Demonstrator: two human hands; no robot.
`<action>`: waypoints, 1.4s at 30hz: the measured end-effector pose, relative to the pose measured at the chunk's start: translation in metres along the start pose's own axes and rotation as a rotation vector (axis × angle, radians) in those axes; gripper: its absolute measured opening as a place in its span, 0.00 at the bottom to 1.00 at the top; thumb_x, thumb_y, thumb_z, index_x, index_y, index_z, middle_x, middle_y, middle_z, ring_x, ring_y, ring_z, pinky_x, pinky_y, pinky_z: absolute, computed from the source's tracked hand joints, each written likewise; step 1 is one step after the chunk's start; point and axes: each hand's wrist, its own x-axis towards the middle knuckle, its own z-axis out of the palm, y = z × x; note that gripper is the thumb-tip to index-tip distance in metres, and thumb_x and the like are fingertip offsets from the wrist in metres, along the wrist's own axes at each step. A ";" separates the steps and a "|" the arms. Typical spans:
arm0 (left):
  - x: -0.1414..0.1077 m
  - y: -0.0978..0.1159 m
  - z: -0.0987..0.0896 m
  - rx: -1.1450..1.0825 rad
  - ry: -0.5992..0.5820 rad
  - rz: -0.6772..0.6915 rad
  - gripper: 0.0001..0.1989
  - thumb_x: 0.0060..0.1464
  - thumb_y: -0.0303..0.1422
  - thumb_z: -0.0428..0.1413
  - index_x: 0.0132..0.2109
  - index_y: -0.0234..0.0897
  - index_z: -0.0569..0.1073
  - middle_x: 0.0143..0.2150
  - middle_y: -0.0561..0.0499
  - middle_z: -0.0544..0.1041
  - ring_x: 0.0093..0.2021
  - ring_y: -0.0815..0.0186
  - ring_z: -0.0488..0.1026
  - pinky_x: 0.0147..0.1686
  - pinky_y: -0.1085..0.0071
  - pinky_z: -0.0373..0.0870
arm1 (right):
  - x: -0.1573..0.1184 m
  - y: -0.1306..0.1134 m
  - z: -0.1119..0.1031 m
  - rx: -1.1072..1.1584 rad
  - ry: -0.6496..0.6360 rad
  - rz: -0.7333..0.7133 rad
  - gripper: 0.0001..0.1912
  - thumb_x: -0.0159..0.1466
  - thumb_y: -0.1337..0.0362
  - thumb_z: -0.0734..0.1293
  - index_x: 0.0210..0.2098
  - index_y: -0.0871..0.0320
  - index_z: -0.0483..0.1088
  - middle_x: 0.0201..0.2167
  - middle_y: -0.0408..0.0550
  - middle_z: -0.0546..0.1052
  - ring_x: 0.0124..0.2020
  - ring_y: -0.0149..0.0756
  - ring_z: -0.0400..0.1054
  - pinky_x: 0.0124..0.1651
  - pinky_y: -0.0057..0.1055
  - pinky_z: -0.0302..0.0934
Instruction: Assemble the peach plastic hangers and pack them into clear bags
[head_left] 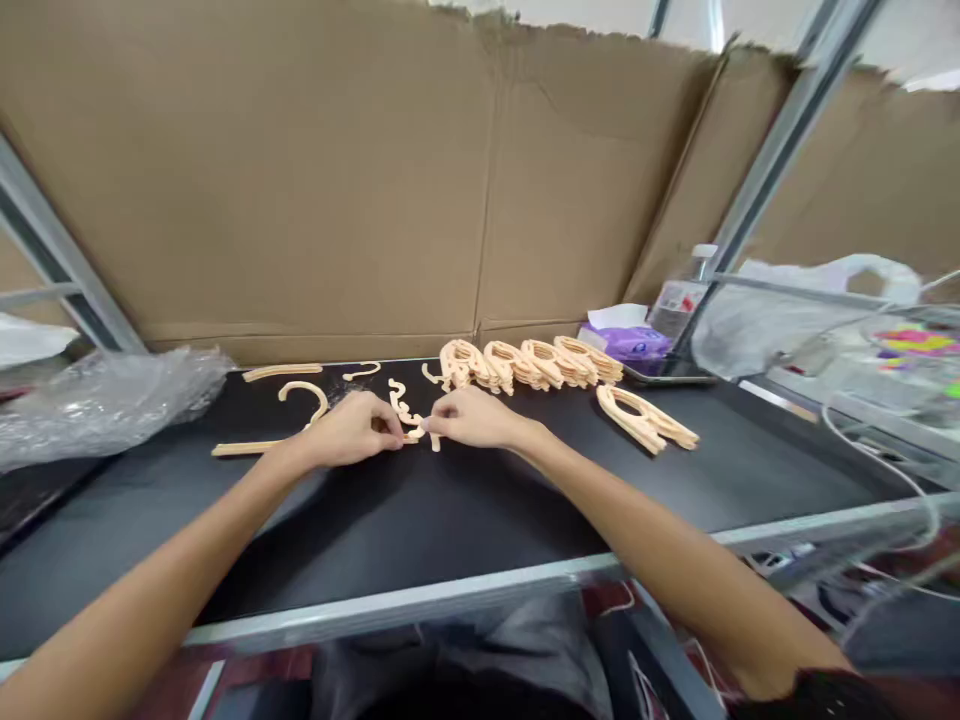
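Observation:
My left hand (358, 428) and my right hand (476, 416) nearly meet over the black tabletop, fingers pinched. Between their fingertips is a small beige plastic hanger part (414, 434), partly hidden by the fingers. Several small curved beige pieces (400, 396) lie just behind it. To the left, a large beige hanger hook (321, 396) is partly covered by my left hand, and a straight beige hanger arm (244, 448) pokes out from under my left wrist. Farther back lie another long arm (281, 371) and a small hook (363, 371).
Folded beige hangers (525, 364) stand in a row at the back, with another folded stack (646, 418) to the right. Behind are a purple tissue pack (634, 342) and a bottle (679, 298). Crumpled clear plastic (120, 395) lies left. Cardboard (322, 180) walls the back.

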 end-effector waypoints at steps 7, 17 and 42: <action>0.004 -0.003 0.001 -0.004 0.003 -0.004 0.05 0.47 0.32 0.59 0.29 0.39 0.81 0.30 0.54 0.82 0.32 0.64 0.77 0.34 0.74 0.67 | 0.003 0.002 0.000 0.054 -0.048 0.024 0.19 0.63 0.52 0.63 0.24 0.60 0.73 0.20 0.40 0.68 0.24 0.27 0.57 0.29 0.27 0.47; 0.003 -0.011 0.003 -0.072 0.006 0.017 0.04 0.45 0.33 0.61 0.29 0.39 0.81 0.29 0.55 0.82 0.31 0.65 0.77 0.33 0.74 0.67 | 0.003 -0.004 -0.003 0.028 -0.077 0.062 0.18 0.62 0.52 0.64 0.26 0.60 0.74 0.20 0.40 0.68 0.24 0.28 0.58 0.29 0.27 0.48; 0.002 -0.016 0.000 -0.073 0.098 -0.062 0.04 0.42 0.34 0.62 0.26 0.39 0.80 0.27 0.54 0.81 0.29 0.64 0.77 0.30 0.73 0.68 | -0.008 -0.017 0.008 -0.461 0.172 -0.067 0.19 0.69 0.50 0.60 0.35 0.55 0.77 0.31 0.49 0.79 0.33 0.38 0.71 0.33 0.31 0.51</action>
